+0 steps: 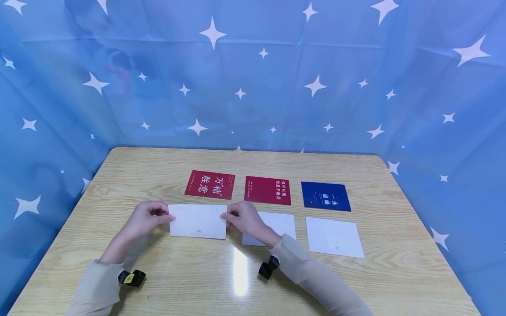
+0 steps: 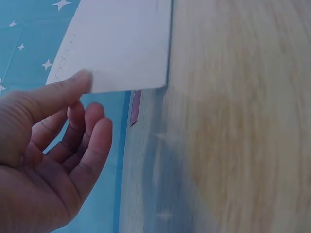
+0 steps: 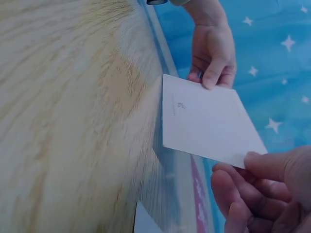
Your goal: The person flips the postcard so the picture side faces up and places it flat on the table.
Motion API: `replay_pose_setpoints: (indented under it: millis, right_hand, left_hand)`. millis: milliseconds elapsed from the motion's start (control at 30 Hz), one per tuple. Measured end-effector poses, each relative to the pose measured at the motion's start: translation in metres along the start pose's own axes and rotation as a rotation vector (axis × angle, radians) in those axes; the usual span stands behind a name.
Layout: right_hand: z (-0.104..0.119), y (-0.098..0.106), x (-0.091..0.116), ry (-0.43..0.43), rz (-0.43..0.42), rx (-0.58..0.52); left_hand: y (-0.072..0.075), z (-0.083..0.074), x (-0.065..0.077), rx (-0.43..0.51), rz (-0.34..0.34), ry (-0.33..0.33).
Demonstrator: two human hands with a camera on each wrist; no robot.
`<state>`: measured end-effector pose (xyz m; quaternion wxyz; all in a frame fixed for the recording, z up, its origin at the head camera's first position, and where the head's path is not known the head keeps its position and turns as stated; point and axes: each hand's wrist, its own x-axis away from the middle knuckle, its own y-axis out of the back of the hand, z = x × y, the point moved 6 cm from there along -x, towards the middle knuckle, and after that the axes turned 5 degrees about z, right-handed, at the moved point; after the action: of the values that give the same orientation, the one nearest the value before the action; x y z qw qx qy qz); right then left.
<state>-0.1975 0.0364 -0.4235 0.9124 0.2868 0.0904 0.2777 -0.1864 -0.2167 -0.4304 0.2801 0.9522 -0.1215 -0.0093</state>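
Observation:
A white postcard [image 1: 197, 221] with a small grey print near its lower edge is held by both hands, tilted, its lower edge close over the table. My left hand [image 1: 148, 218] pinches its left end between thumb and fingers. At the opposite end my right hand [image 1: 244, 218] pinches the card near its upper corner. The right wrist view shows the card [image 3: 206, 121] stretched flat between the two hands. In the left wrist view the thumb lies on the white face [image 2: 121, 43] and the other fingers curl behind.
Behind lie a red card [image 1: 210, 184], a second red card [image 1: 267, 190] and a blue card [image 1: 326, 196], all with white lettering. Two white cards, one [image 1: 276, 223] partly behind the right forearm and another [image 1: 334, 237] farther right, lie on the wooden table [image 1: 189, 281]. A starry blue curtain [image 1: 253, 109] hangs behind.

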Motion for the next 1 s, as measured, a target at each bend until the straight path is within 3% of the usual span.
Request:
replay_pose_setpoints:
  millis: [233,567,800,1000]
  right_hand:
    - [0.003,0.005,0.007,0.051,-0.02,-0.013]
    - [0.008,0.003,0.012,0.094,-0.002,-0.18]
    - [0.014,0.006,0.016,0.136,-0.024,-0.159]
    - [0.012,0.006,0.019,0.102,-0.003,-0.18]
  left_hand:
    - [0.001,-0.002,0.005,0.064,0.014,0.026]
    - [0.005,-0.009,0.011,0.181,0.036,0.005]
    - [0.006,-0.008,0.014,0.26,0.09,-0.006]
    - [0.006,-0.005,0.016,0.389,0.188,-0.105]
